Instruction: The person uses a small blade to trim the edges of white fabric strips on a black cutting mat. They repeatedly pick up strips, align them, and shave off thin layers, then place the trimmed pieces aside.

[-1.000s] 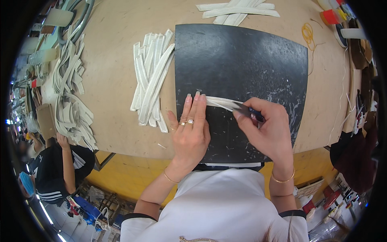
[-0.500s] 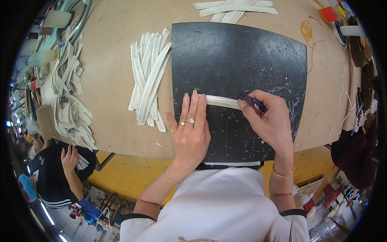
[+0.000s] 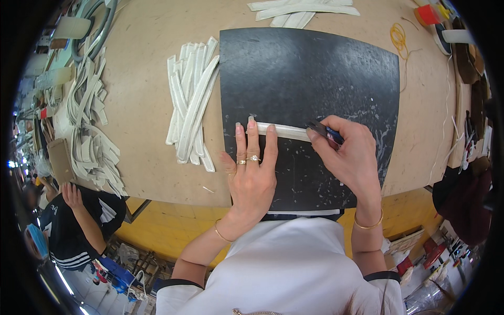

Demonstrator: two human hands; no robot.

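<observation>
My left hand point(image 3: 251, 178) lies flat with its fingers a little apart, grasping nothing, the fingertips resting over the left end of a narrow white strip point(image 3: 286, 130). The strip lies crosswise on a black mat point(image 3: 310, 79), in front of me on the tan worktop point(image 3: 142, 100). My right hand point(image 3: 349, 152) is closed around a small dark hand tool point(image 3: 333, 138), its tip at the strip's right end; I cannot tell whether my thumb also touches the strip. I have two rings point(image 3: 254, 158) on the left hand and a thin gold bracelet point(image 3: 369, 226) on the right wrist.

Just left of the mat is a crisscrossed pile of white strips point(image 3: 191, 105); a few more strips point(image 3: 315, 7) lie beyond its far edge. Further left, a heap of pale strips point(image 3: 94, 152) reaches the worktop's near edge. A loop of yellow cord point(image 3: 398, 38) lies near the mat's far right corner, and a red and white container point(image 3: 428, 14) stands past it. At left, a co-worker's dark top point(image 3: 79, 226) carries white stripes and a small pale mark like lettering, too small to make out.
</observation>
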